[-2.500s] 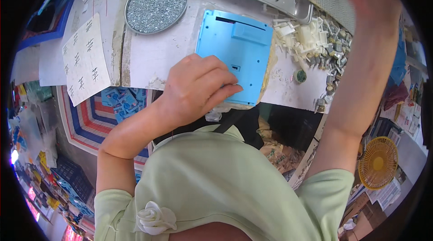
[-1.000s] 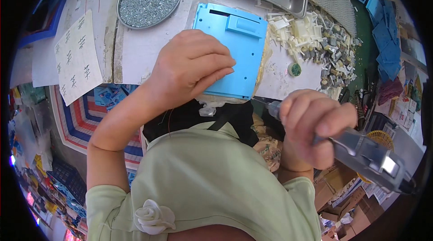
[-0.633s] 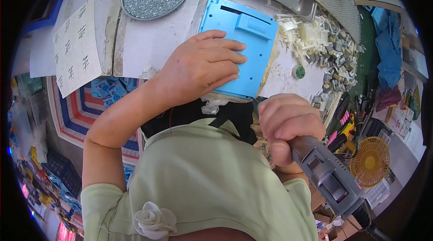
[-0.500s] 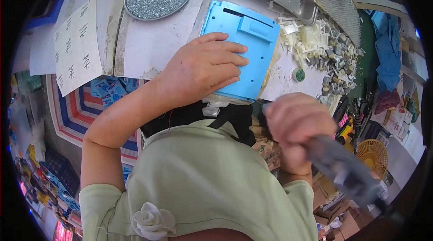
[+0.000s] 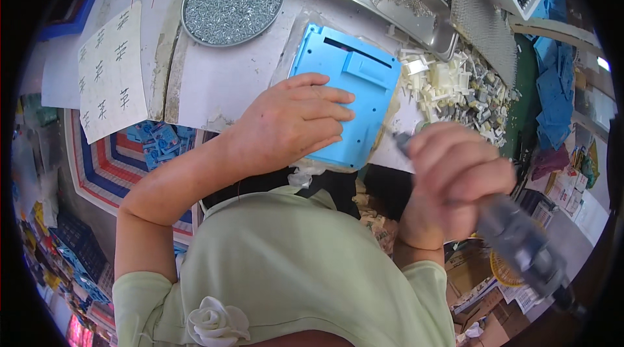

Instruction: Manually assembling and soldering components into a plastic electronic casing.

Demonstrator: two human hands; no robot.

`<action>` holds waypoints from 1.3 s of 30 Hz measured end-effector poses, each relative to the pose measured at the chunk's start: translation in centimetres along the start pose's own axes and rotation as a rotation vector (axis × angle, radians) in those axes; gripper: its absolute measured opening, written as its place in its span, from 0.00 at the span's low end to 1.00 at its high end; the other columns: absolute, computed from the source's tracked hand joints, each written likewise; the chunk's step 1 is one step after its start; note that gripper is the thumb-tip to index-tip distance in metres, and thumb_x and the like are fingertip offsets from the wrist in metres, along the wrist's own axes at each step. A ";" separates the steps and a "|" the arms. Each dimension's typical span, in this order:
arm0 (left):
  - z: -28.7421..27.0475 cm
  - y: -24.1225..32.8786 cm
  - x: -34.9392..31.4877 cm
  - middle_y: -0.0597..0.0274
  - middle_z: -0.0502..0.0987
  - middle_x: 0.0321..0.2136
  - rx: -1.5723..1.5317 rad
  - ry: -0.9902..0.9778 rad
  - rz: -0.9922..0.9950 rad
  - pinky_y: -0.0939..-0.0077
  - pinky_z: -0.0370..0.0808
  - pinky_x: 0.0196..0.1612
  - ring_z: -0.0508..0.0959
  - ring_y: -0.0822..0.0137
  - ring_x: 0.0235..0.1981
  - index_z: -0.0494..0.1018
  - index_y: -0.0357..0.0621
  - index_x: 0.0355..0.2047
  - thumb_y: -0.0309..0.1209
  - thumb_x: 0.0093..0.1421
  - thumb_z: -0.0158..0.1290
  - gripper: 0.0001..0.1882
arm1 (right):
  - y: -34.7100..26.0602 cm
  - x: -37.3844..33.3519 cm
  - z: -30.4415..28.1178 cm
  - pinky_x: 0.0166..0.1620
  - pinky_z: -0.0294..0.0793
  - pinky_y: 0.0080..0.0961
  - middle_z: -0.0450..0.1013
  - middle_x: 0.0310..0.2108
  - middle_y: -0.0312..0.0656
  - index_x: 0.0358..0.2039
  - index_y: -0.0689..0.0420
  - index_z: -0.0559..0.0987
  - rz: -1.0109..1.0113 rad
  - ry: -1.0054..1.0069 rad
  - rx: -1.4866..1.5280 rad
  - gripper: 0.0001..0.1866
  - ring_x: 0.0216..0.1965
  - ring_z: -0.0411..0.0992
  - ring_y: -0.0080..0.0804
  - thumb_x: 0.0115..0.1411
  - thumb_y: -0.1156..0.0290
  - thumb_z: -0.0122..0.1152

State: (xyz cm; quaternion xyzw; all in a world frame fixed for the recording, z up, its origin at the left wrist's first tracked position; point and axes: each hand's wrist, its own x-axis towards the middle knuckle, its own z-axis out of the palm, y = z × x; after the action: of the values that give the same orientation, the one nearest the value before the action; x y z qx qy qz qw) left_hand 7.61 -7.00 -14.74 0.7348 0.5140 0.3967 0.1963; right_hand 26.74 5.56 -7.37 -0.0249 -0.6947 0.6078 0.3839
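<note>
A light-blue plastic housing panel (image 5: pixel 354 97) with a long slot, a raised rectangle and small holes lies on the worktable. Across its left part rests my left hand (image 5: pixel 296 116), fingers stretched out and slightly spread, pressing on it. My right hand (image 5: pixel 458 178), slightly blurred, is wrapped round a dark grey electric screwdriver (image 5: pixel 520 243). The tool's thin tip points up and left, just off the panel's lower right side and apart from it. Its body and cable end stick out down to the right, past my hand.
A round metal dish (image 5: pixel 234 2) of small screws stands at the back left. Behind the panel is a steel compartment tray (image 5: pixel 380 6) with tiny metal parts. White and grey plastic pieces (image 5: pixel 455 84) are heaped at right. A handwritten sheet (image 5: pixel 114 74) lies at left, above a striped bag (image 5: pixel 123 152).
My right hand and the screwdriver have moved right, farther from the panel. The table and panel sit slightly lower in the picture. My left hand stays on the panel.
</note>
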 end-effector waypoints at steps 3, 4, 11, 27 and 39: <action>0.2 -0.1 0.0 0.65 0.83 0.46 -0.022 0.010 -0.003 0.53 0.72 0.62 0.79 0.62 0.57 0.80 0.46 0.35 0.27 0.55 0.66 0.08 | 1.5 0.3 -0.1 0.28 0.75 0.33 0.69 0.17 0.36 0.31 0.55 0.70 0.043 0.041 -0.004 0.15 0.17 0.69 0.33 0.61 0.66 0.71; 0.2 -0.2 0.1 0.65 0.83 0.46 -0.028 0.008 -0.007 0.53 0.72 0.62 0.79 0.62 0.57 0.80 0.46 0.35 0.27 0.55 0.66 0.08 | 1.7 0.2 0.2 0.28 0.76 0.33 0.69 0.17 0.37 0.31 0.55 0.71 0.059 0.046 -0.007 0.15 0.18 0.70 0.34 0.61 0.67 0.71; 0.2 -0.1 -0.2 0.66 0.82 0.47 -0.030 0.006 -0.027 0.55 0.72 0.61 0.79 0.63 0.56 0.80 0.47 0.36 0.28 0.54 0.67 0.10 | 2.1 2.6 -1.6 0.26 0.72 0.32 0.69 0.16 0.36 0.32 0.55 0.69 0.016 -0.041 0.088 0.13 0.17 0.68 0.32 0.63 0.72 0.67; 0.8 0.1 -0.4 0.64 0.83 0.45 -0.069 0.058 -0.075 0.57 0.73 0.61 0.80 0.63 0.55 0.81 0.46 0.35 0.28 0.55 0.67 0.09 | 5.7 6.1 -3.7 0.26 0.67 0.27 0.69 0.19 0.38 0.40 0.59 0.70 0.038 -0.003 0.145 0.10 0.18 0.64 0.25 0.65 0.73 0.63; 0.1 0.4 -0.9 0.62 0.85 0.39 -0.058 0.362 -0.092 0.52 0.72 0.61 0.84 0.63 0.47 0.82 0.45 0.33 0.26 0.52 0.68 0.08 | 0.2 5.4 2.2 0.22 0.67 0.20 0.71 0.18 0.26 0.37 0.48 0.71 0.035 -0.167 0.364 0.17 0.15 0.67 0.18 0.64 0.53 0.69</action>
State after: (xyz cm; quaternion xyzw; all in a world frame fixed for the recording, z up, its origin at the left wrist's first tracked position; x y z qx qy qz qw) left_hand 7.80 -7.94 -14.81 0.6210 0.5624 0.5279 0.1396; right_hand 21.65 6.53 -4.71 0.0833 -0.6022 0.7298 0.3128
